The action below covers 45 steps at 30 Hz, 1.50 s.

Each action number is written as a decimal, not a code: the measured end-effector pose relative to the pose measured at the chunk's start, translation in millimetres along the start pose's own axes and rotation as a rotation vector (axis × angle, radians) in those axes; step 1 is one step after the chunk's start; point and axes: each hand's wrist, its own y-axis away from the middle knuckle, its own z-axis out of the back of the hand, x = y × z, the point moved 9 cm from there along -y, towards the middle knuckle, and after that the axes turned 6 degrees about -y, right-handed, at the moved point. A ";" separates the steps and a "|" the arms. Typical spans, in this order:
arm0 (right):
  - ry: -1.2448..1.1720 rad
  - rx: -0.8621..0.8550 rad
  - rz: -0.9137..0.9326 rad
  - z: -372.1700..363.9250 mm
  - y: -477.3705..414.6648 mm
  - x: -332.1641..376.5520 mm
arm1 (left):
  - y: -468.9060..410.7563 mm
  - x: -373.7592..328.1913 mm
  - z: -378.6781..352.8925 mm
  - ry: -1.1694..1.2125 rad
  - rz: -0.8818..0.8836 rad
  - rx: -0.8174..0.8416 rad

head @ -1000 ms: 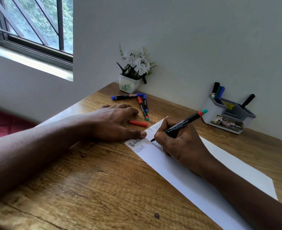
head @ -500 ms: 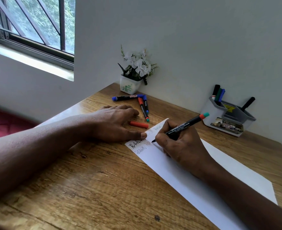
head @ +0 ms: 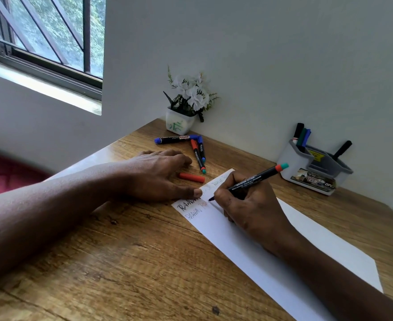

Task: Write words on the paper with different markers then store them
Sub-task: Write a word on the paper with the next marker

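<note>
The paper (head: pixel 283 246) lies on the table (head: pixel 121 262), with words at its far end. The right hand (head: pixel 248 205) has its grip closed round a marker (head: pixel 253 180), tip on the sheet; the left hand (head: pixel 158 174) lies flat, thumb pinning the paper's edge. A red cap (head: pixel 192 177) and three markers (head: pixel 191 147) lie just beyond, the holder (head: pixel 316 167) well right.

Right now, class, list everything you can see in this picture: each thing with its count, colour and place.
paper: one, white, on the desk, several written words at its far end
marker in use: one, black, red and teal end, tip at the paper
loose markers: three, black with blue or red ends, on the desk near the pot
loose cap: one, red, beside the left hand
organiser: one, grey, by the wall, holding at least four markers
flower pot: one, white, white flowers, in the corner
desk: one, brown wood
window: one, dark frame, upper left
left hand: flat, thumb on the paper
right hand: grip closed on the marker
</note>
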 end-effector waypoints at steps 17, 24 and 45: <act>0.034 -0.070 -0.030 5.9 0.0 -3.8 | -1.0 -1.0 2.4 0.014 -0.020 -0.040; -0.223 -0.108 -0.155 11.8 -2.4 -17.1 | 0.3 0.3 9.7 0.076 -0.027 -0.109; -0.764 0.093 -0.126 9.7 -6.0 -21.4 | 11.9 14.4 34.6 0.485 -0.096 -0.499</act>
